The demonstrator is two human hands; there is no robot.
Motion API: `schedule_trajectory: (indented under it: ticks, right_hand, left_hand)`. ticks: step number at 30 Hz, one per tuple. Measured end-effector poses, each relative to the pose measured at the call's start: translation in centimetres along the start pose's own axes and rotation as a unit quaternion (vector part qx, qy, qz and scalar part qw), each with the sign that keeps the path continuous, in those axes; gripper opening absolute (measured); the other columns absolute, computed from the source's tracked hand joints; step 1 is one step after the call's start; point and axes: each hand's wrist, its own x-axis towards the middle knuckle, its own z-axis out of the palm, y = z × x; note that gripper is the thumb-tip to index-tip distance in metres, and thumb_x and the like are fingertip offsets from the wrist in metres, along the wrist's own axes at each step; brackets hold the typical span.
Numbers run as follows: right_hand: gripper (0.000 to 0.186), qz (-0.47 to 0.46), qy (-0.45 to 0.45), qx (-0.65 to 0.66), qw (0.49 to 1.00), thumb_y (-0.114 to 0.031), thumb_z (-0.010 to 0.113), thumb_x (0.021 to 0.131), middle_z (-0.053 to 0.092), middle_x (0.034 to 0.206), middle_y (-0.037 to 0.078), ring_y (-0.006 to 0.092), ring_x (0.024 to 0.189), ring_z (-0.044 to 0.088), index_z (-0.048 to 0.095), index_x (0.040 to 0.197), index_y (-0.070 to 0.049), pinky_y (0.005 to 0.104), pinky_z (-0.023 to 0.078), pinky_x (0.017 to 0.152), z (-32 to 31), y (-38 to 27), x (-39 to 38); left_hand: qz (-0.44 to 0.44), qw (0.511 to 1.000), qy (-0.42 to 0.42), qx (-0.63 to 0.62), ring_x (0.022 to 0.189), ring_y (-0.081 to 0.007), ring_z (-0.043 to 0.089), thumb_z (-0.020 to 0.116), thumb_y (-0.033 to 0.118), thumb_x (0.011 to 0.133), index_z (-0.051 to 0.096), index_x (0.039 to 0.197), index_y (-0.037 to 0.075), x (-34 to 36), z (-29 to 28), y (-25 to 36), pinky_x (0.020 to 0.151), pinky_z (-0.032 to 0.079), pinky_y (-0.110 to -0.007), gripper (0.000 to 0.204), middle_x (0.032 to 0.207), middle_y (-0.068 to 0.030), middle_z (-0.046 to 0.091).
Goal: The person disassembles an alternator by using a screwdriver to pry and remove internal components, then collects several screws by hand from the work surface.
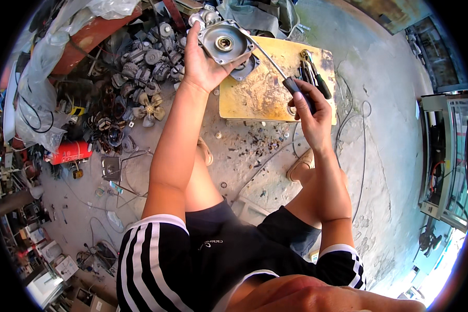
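Observation:
My left hand (207,66) grips a grey metal motor end cover (213,48) by its edge, its round recess and central bearing facing up. In my right hand (313,110) is a screwdriver (269,58), fingers wrapped round its black handle. The long shaft slants up and left, and its tip reaches the cover's upper right edge; whether it touches I cannot tell. A second grey metal part (246,68) lies below the cover on the yellow worktable (265,99). Pliers and a ratchet wrench (311,70) rest on the table's right side, beside my right hand.
Many small motors (151,57) are heaped on the floor to the left, with a fan blade (150,109) and a red box (70,153) nearer. Cables (364,140) trail across the floor at right. Small debris (262,143) lies before the table. Shelving (447,161) stands far right.

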Motion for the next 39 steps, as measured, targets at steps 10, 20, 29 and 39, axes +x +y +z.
schedule_trajectory:
  ticks: [10, 20, 29, 39]
  right_hand:
    - [0.032, 0.076, -0.005, 0.069, 0.995, -0.023, 0.065, 0.098, 0.065, 0.076, 0.000, 0.0019, 0.060, 0.048, 0.067, 0.123, -0.003, 0.0185, 0.037, 0.053, -2.8, -0.6, -1.6]
    - [0.033, 0.100, -0.017, 0.067, 0.993, -0.026, 0.063, 0.099, 0.064, 0.074, -0.002, 0.0012, 0.058, 0.046, 0.067, 0.124, -0.004, 0.0178, 0.036, 0.051, -3.5, -0.3, -2.3]
    - [0.034, 0.107, -0.019, 0.072, 0.991, -0.027, 0.062, 0.099, 0.063, 0.074, -0.002, 0.0012, 0.057, 0.046, 0.066, 0.124, -0.004, 0.0175, 0.036, 0.051, -3.2, -0.3, -2.2]
    - [0.030, 0.082, -0.001, 0.088, 0.993, -0.020, 0.063, 0.099, 0.064, 0.082, 0.000, 0.0046, 0.068, 0.054, 0.066, 0.120, 0.000, 0.0189, 0.042, 0.059, -1.9, 0.3, -2.9]
  left_hand:
    - [0.053, 0.986, -0.015, 0.157, 0.125, -0.0392, 0.054, 0.036, 0.056, 0.098, 0.044, 0.143, 0.005, 0.9, 2.6, -2.5, 0.107, 0.045, -0.054, 0.069, 0.134, -0.0254, 0.056]
    - [0.081, 0.976, -0.020, 0.203, 0.103, -0.0263, 0.068, 0.037, 0.055, 0.099, 0.061, 0.121, -0.002, 0.0, 3.9, -3.9, 0.096, 0.053, -0.040, 0.065, 0.112, -0.0166, 0.070]
    - [0.087, 0.964, -0.021, 0.251, 0.112, -0.0308, 0.064, 0.033, 0.053, 0.100, 0.050, 0.134, 0.003, 0.0, 3.8, -4.1, 0.102, 0.051, -0.048, 0.063, 0.122, -0.0207, 0.064]
    - [0.129, 0.948, -0.001, 0.291, 0.099, -0.0215, 0.069, 0.033, 0.062, 0.098, 0.062, 0.116, 0.003, 0.1, 3.4, -6.0, 0.091, 0.053, -0.037, 0.069, 0.108, -0.0099, 0.070]
